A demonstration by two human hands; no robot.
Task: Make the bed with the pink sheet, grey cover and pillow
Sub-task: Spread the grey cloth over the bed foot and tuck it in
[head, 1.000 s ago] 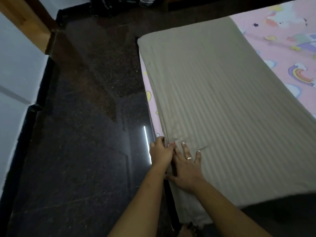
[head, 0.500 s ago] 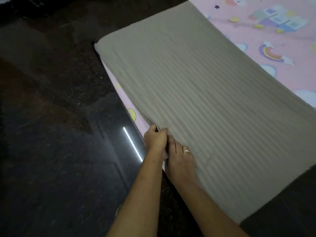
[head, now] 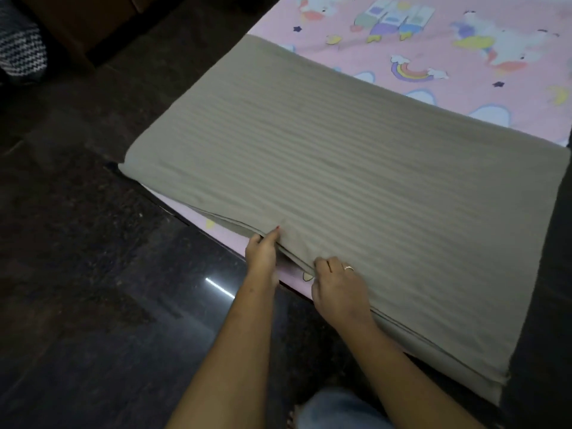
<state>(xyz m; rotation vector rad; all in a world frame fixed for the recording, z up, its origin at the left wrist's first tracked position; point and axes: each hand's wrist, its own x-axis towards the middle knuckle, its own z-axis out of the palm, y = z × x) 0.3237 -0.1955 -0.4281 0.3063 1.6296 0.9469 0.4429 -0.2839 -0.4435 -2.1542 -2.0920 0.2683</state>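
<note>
The grey striped cover point(head: 356, 187) lies folded flat across the near end of the bed, on top of the pink sheet point(head: 464, 57) printed with rainbows and unicorns. My left hand point(head: 263, 252) pinches the cover's near edge at the bed's side. My right hand point(head: 337, 289), with a ring on one finger, grips the same edge a little to the right, fingers curled over the fold. A strip of pink sheet shows below the cover's edge between the hands. No pillow is in view.
A dark polished stone floor point(head: 93, 305) runs along the bed's left side, with a light reflection on it. A black-and-white knitted item point(head: 18, 54) lies at the far left beside a brown wooden piece point(head: 86, 23). My knee in jeans point(head: 337, 410) is at the bottom.
The camera has swung right and closer to the bed. My hands have drawn apart along the cover's edge; the right hand went from lying flat to curling over the fold.
</note>
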